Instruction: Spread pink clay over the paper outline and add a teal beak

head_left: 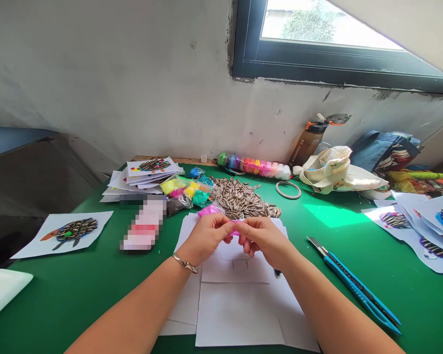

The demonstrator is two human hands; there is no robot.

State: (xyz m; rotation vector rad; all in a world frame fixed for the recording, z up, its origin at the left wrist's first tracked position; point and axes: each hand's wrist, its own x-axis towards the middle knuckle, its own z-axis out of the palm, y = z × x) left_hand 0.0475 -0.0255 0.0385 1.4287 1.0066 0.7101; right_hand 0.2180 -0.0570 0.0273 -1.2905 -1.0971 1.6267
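My left hand (207, 235) and my right hand (263, 239) meet above white paper (239, 312). Between their pinched fingertips is a small lump of pink modelling clay (237, 227), mostly covered by the fingers. A larger pink piece, apparently bagged clay (208, 210), lies just behind my left hand. On the paper below, pencil-like lines form a rounded outline with short legs, partly hidden by my hands. A heap of striped sunflower seeds (239, 196) spreads beyond the sheets. Several bags of coloured clay (188, 189) sit to its left.
A blue utility knife (358, 287) lies at right, blade exposed. Finished seed pictures (72, 233) rest at left, others in stacks on both sides. Along the wall are a clay pack (256, 167), a brown bottle (308, 142) and a cloth bag (328, 167). A tape ring (288, 190) lies nearby.
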